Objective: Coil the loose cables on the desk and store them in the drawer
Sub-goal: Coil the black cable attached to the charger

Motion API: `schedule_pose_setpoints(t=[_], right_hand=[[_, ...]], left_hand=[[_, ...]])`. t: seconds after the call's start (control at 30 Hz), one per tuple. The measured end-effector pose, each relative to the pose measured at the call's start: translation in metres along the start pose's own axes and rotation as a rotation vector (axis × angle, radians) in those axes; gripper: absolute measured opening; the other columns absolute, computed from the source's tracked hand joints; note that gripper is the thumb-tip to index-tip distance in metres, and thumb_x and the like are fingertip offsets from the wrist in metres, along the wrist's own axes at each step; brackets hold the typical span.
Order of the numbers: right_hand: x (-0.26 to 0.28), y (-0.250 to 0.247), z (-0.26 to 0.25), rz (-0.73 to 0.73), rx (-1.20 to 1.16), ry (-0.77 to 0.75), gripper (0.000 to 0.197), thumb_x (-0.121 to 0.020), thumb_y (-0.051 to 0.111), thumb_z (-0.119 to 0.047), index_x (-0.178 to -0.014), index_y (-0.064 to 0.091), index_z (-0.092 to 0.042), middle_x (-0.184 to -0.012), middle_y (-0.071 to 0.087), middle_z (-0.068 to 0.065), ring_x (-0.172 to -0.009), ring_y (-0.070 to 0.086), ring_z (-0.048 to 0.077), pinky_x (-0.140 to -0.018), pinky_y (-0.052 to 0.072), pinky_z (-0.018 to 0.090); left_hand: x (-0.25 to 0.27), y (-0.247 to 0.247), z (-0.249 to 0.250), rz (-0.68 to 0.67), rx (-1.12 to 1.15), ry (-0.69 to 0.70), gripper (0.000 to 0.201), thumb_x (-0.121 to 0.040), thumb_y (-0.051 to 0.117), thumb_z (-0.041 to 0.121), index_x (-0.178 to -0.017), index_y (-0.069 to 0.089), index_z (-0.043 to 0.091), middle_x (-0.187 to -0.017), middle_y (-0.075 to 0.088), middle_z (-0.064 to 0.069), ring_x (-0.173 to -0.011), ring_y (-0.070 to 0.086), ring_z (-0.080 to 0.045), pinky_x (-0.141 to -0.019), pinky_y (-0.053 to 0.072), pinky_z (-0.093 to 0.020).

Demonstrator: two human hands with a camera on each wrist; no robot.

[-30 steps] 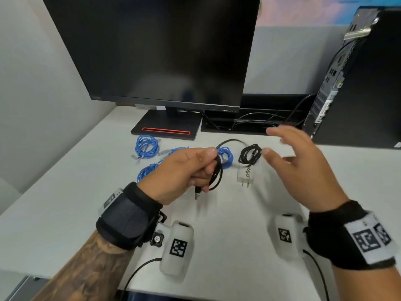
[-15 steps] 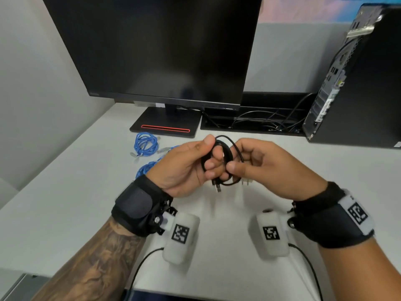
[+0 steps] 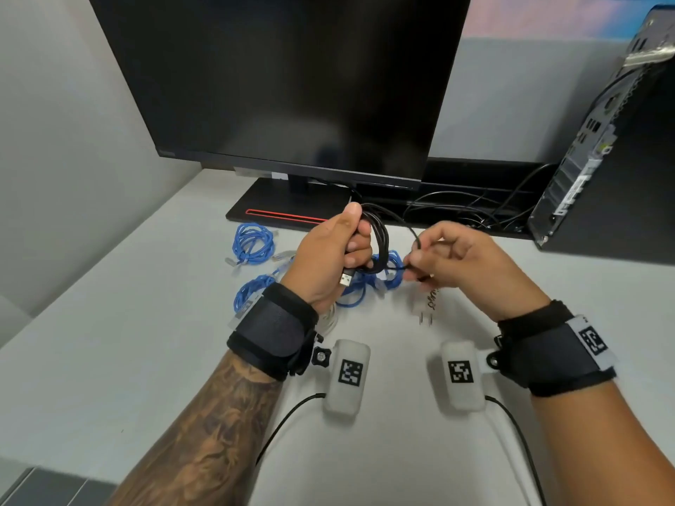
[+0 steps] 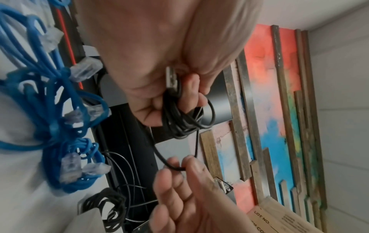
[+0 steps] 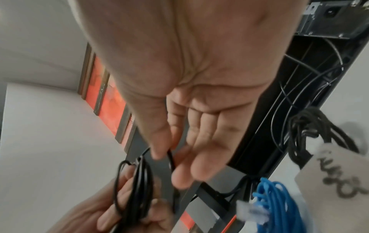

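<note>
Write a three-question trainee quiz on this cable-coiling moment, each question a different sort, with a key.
1. True or false: the left hand grips the coiled loops of the black USB cable.
2. Multiple choice: the right hand holds the black cable by A) pinching a strand between thumb and fingers, B) pressing it flat on the desk, C) not touching it.
3. Fill in: the cable bundles lying on the desk beyond the hands are ____ in colour.

Key: 1 true; 2 A; 3 blue.
</note>
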State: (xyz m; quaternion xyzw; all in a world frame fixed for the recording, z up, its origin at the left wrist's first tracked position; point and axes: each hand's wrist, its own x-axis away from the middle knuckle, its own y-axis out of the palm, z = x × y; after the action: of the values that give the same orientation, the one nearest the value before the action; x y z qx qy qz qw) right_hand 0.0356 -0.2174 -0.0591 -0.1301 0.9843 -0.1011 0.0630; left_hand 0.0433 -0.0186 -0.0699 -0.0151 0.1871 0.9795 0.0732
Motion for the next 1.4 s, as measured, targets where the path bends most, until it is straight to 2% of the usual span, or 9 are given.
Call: schedule_pose_setpoints(t=[0.07,0.17,0.33,0.47,0.57,1.03,1.2,1.3,1.4], right_hand=[[-0.005,-0.004,0.006,0.137,-0.055,-0.054,0.006,-0.095,0.061,-0.004,-0.100,0.062,-0.005,-0.088,0.075,0.012,-0.083,0.075,0.023,-0.071,0.060,0.034],[-0.012,-0.007,0.014,0.239,-0.145,-0.099,0.011,-0.098,0.056,-0.004,-0.105,0.063,-0.009,-0.086,0.073,0.006,-0.080,0.072,0.018,-0.066,0.059,0.028],[-0.016,-0.009,0.021,0.254,-0.240,-0.159,0.015,-0.098,0.056,-0.005,-0.108,0.065,-0.013,-0.091,0.072,0.006,-0.081,0.069,0.019,-0.066,0.057,0.027],[-0.013,-0.003,0.022,0.333,-0.260,-0.182,0.014,-0.096,0.060,-0.005,-0.106,0.067,-0.012,-0.094,0.073,0.010,-0.082,0.072,0.021,-0.066,0.059,0.028],[-0.011,-0.004,0.024,0.423,-0.177,-0.189,0.014,-0.094,0.063,-0.005,-0.102,0.069,-0.015,-0.095,0.072,0.011,-0.079,0.072,0.019,-0.067,0.059,0.032],[0.002,0.013,0.031,0.291,-0.326,-0.132,0.013,-0.095,0.062,-0.007,-0.105,0.068,-0.013,-0.088,0.072,0.007,-0.077,0.071,0.017,-0.069,0.059,0.028],[0.005,0.022,0.029,0.259,-0.356,-0.127,0.012,-0.096,0.061,-0.015,-0.107,0.066,-0.012,-0.090,0.073,0.007,-0.083,0.071,0.018,-0.071,0.057,0.030],[0.006,0.022,0.023,0.203,-0.335,-0.122,0.032,-0.092,0.066,-0.027,-0.120,0.060,-0.012,-0.101,0.073,0.008,-0.094,0.073,0.026,-0.081,0.059,0.039],[0.007,0.023,0.025,0.019,-0.308,-0.086,0.070,-0.075,0.081,-0.017,-0.136,0.045,-0.019,-0.110,0.068,0.014,-0.099,0.072,0.034,-0.089,0.058,0.041]], left_hand=[[-0.001,0.000,-0.002,-0.013,0.011,-0.028,0.037,-0.107,0.039,0.034,-0.080,0.054,0.012,-0.060,0.033,0.005,-0.046,0.030,-0.006,-0.055,0.040,-0.021],[0.000,0.000,-0.004,-0.080,0.047,-0.090,0.037,-0.106,0.041,0.035,-0.079,0.053,0.013,-0.062,0.032,0.004,-0.046,0.030,-0.005,-0.049,0.038,-0.015],[-0.001,0.005,-0.005,-0.160,0.174,-0.221,0.037,-0.101,0.048,0.040,-0.075,0.055,0.016,-0.062,0.032,0.006,-0.044,0.029,-0.002,-0.059,0.022,-0.019],[-0.008,0.016,-0.009,-0.147,0.201,-0.242,0.038,-0.104,0.045,0.037,-0.076,0.054,0.014,-0.061,0.032,0.005,-0.043,0.030,-0.002,-0.047,0.033,-0.012],[-0.007,0.015,-0.013,-0.181,0.313,-0.252,0.039,-0.104,0.046,0.038,-0.075,0.056,0.015,-0.060,0.034,0.006,-0.044,0.032,-0.003,-0.051,0.036,-0.014],[0.005,0.015,-0.021,-0.136,0.357,-0.206,0.040,-0.106,0.042,0.036,-0.075,0.054,0.014,-0.069,0.026,0.002,-0.043,0.032,-0.002,-0.045,0.039,-0.013],[0.006,0.020,-0.024,-0.174,0.234,-0.187,0.039,-0.106,0.040,0.036,-0.077,0.053,0.013,-0.059,0.029,0.005,-0.043,0.030,-0.002,-0.052,0.040,-0.011],[0.003,0.020,-0.029,-0.114,0.140,-0.104,0.044,-0.106,0.040,0.036,-0.076,0.062,0.013,-0.061,0.026,0.003,-0.047,0.029,-0.005,-0.060,0.043,-0.016],[0.004,0.021,-0.035,-0.080,-0.071,-0.021,0.040,-0.106,0.042,0.037,-0.078,0.061,0.015,-0.059,0.039,0.000,-0.048,0.037,-0.009,-0.059,0.045,-0.024]])
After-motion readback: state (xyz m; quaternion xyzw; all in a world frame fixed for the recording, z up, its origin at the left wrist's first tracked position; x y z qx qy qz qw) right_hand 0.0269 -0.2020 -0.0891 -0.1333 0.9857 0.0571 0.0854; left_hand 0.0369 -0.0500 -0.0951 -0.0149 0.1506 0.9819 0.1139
